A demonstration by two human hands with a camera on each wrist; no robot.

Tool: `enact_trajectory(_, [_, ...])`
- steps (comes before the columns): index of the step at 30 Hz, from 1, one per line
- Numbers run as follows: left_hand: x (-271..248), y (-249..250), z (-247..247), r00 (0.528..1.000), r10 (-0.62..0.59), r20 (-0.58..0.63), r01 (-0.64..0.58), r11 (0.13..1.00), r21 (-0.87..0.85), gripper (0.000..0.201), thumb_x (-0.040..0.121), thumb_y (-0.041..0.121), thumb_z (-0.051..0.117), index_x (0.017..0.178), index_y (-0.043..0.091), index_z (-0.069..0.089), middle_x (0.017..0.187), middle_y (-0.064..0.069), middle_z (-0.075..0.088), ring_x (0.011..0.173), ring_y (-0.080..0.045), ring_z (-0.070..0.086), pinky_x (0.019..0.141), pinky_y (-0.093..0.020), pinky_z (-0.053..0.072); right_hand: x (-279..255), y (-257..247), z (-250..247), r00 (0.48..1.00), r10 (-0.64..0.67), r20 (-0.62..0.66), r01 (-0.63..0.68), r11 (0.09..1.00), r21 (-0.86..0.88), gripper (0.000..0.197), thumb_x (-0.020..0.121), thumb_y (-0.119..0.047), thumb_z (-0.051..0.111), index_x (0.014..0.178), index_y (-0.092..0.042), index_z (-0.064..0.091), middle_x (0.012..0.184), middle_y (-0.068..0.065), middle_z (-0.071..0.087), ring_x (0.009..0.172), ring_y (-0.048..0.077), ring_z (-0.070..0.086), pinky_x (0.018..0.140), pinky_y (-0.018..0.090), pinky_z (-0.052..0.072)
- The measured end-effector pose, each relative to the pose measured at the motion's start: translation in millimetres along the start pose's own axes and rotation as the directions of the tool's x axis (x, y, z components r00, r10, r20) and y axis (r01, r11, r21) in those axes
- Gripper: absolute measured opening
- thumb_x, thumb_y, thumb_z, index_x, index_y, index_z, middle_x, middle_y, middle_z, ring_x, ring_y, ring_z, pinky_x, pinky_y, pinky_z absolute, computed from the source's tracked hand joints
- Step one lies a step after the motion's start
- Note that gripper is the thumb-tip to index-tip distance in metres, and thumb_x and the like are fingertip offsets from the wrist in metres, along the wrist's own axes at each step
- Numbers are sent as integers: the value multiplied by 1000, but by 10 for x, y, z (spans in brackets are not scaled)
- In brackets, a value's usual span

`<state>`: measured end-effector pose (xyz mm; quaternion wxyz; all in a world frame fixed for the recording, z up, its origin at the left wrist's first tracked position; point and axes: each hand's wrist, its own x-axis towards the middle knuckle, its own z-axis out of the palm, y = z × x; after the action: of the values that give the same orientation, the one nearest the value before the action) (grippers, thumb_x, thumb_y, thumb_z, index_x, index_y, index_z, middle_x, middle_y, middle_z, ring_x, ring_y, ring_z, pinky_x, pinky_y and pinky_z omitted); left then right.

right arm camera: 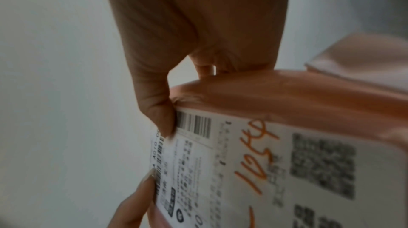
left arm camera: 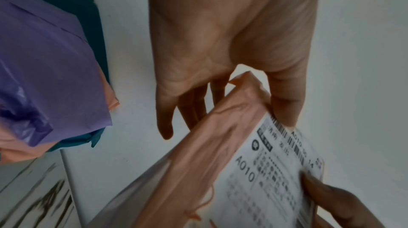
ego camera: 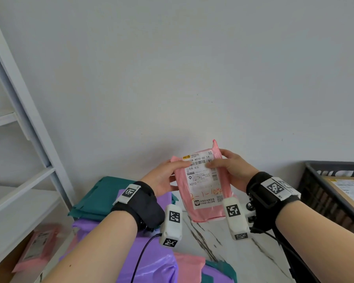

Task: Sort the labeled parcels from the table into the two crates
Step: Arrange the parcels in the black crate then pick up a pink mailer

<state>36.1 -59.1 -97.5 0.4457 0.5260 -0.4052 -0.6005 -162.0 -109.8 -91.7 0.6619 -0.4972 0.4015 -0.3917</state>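
The pink parcel (ego camera: pixel 202 180) is held upright above the marble table (ego camera: pixel 229 246), label turned toward the head camera, seemingly so it can be read. It is pinched at its upper edges by the left hand (ego camera: pixel 164 178) and right hand (ego camera: pixel 231 170), thumbs on the label; the dark crate (ego camera: pixel 315 193) stands at the right.

Parcel pile (ego camera: pixel 147 260) crowds table's left; marble strip (ego camera: pixel 233 252) bare; crate (ego camera: pixel 323 193) right.

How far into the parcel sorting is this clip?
Partly through. Done: a brown box already lies in the dark crate at right. In hand: both the left hand and right hand hold a pink parcel, label facing up. Left: purple parcels and teal parcels remain on the table.
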Motion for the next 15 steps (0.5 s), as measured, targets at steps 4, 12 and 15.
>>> enact_trajectory(4, [1,8,-4,1000,3,-2,-3,1000,-2,43,84,25,71,123,12,60,114,-12,68,106,-27,61,92,-40,50,8,24,13,1000,-5,14,5,1000,10,53,74,9,70,123,-2,56,111,21,69,103,38,66,82,43,56])
enact_trajectory(12, [-24,17,-46,1000,-2,-11,2,1000,-4,30,84,24,70,112,15,64,112,-10,70,103,-25,61,89,-38,50,-3,30,68,1000,-7,20,8,1000,-7,51,74,9,70,122,-3,57,110,19,70,102,36,67,81,42,56])
enact_trajectory(15, [-33,23,-59,1000,3,-12,-3,1000,-8,31,84,24,70,113,14,64,110,-10,71,103,-25,62,88,-38,50,-18,18,86,1000,-8,16,8,1000,-4,51,74,9,69,122,-2,56,110,20,70,102,37,67,80,42,56])
